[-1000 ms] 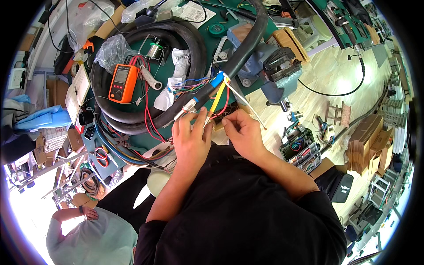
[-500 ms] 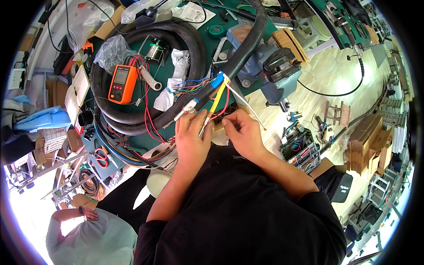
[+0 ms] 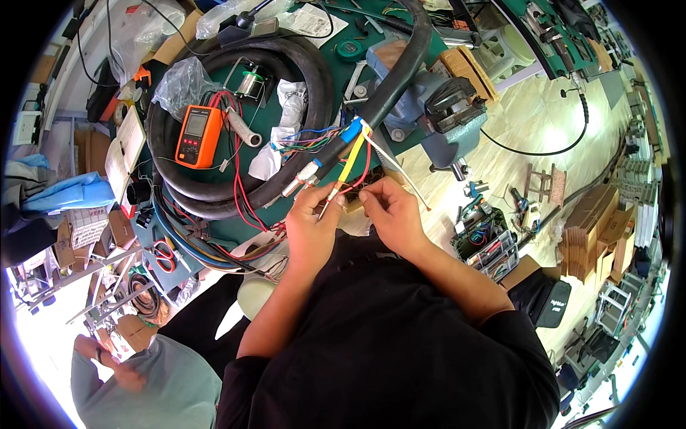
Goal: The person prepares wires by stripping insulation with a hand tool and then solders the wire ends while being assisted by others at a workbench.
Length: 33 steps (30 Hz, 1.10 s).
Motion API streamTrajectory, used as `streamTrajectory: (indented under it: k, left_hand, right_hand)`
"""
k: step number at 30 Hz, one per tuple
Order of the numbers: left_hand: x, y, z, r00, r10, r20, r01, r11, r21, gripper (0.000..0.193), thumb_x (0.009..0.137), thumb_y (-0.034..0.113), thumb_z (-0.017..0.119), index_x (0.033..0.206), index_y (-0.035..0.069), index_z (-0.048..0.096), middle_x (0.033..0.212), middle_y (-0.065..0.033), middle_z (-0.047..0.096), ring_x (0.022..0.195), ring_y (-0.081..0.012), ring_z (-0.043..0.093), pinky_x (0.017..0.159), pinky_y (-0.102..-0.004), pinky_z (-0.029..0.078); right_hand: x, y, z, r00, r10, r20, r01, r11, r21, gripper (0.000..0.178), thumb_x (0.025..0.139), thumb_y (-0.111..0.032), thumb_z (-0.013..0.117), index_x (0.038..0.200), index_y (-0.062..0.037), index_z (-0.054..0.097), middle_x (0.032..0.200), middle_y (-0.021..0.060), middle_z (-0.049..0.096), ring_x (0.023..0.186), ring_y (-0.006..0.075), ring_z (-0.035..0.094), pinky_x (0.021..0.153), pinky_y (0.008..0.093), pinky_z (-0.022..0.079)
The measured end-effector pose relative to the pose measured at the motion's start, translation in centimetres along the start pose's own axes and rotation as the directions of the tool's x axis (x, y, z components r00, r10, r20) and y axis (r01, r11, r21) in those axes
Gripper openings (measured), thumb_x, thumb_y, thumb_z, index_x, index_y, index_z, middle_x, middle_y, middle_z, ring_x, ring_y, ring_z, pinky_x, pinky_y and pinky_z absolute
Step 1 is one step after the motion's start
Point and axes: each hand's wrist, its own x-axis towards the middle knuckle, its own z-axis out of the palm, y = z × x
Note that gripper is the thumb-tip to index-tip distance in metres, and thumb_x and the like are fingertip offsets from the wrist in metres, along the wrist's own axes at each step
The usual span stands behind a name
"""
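My left hand [image 3: 313, 230] is closed in a pinch around the lower end of a yellow wire [image 3: 349, 166], where a thin light-coloured tip sticks out between thumb and fingers. Just to its right, my right hand [image 3: 394, 217] has thumb and forefinger pressed together beside a curved red wire [image 3: 367, 170]; what they hold is hidden. Both wires, with a white one [image 3: 395, 164], come out of a thick black cable [image 3: 386, 93] at its blue-taped part [image 3: 351, 131]. A metal connector with a blue ring [image 3: 306, 175] lies above my left fingers.
An orange multimeter [image 3: 198, 136] rests inside the coiled black cable [image 3: 163, 154] on the green bench. A bench vise [image 3: 454, 118] stands at the right. On the floor are a tool box [image 3: 493, 250] and cardboard boxes [image 3: 589, 232]. Another person [image 3: 153, 382] is at lower left.
My left fingers have curled in and shifted slightly down, uncovering more of the connector. My right hand has hardly moved. The other person's arm has moved across their body.
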Motion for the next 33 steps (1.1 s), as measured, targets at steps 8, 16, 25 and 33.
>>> streamTrajectory:
  k: [8, 16, 25, 33]
  left_hand:
    - [-0.1, 0.1, 0.3, 0.939, -0.328, 0.102, 0.341, 0.855, -0.392, 0.026, 0.091, 0.013, 0.064, 0.111, -0.004, 0.064, 0.088, -0.0037, 0.063, 0.078, -0.0080, 0.056, 0.069, -0.0235, 0.045]
    - [-0.1, -0.5, 0.0, 0.889, -0.389, 0.243, 0.453, 0.660, -0.600, 0.021, 0.091, 0.016, 0.065, 0.105, 0.000, 0.063, 0.088, -0.0017, 0.063, 0.078, -0.0099, 0.057, 0.072, -0.0244, 0.045]
    - [-0.1, -0.4, -0.2, 0.865, -0.403, 0.299, 0.495, 0.595, -0.633, 0.023, 0.092, 0.018, 0.064, 0.106, 0.000, 0.063, 0.088, -0.0022, 0.062, 0.081, -0.0113, 0.057, 0.074, -0.0258, 0.047]
    - [-1.0, -0.3, -0.1, 0.999, 0.019, -0.050, -0.011, 0.987, 0.161, 0.040, 0.080, 0.013, 0.074, 0.113, -0.004, 0.058, 0.089, -0.0092, 0.062, 0.080, -0.0187, 0.060, 0.071, -0.0317, 0.049]
  right_hand:
    - [0.0, 1.1, 0.2, 1.000, -0.002, -0.009, 0.003, 0.999, 0.046, 0.010, 0.091, -0.008, 0.063, 0.094, 0.0012, 0.061, 0.073, 0.0032, 0.063, 0.066, 0.0042, 0.053, 0.057, 0.0231, 0.044]
    - [-0.1, 1.2, 0.4, 0.999, -0.028, -0.017, 0.029, 0.999, 0.045, 0.009, 0.091, -0.007, 0.063, 0.094, 0.0009, 0.061, 0.074, 0.0037, 0.063, 0.065, 0.0049, 0.054, 0.057, 0.0233, 0.045]
    - [0.0, 1.6, 0.5, 0.999, -0.042, -0.020, 0.042, 0.999, 0.032, 0.008, 0.092, -0.007, 0.062, 0.093, 0.0005, 0.059, 0.074, 0.0002, 0.060, 0.065, 0.0027, 0.050, 0.056, 0.0207, 0.041]
    - [0.1, 1.4, 0.2, 0.998, -0.049, -0.033, 0.049, 0.998, 0.025, 0.010, 0.088, -0.006, 0.065, 0.095, 0.0008, 0.062, 0.074, 0.0070, 0.066, 0.061, 0.0067, 0.056, 0.055, 0.0247, 0.045]
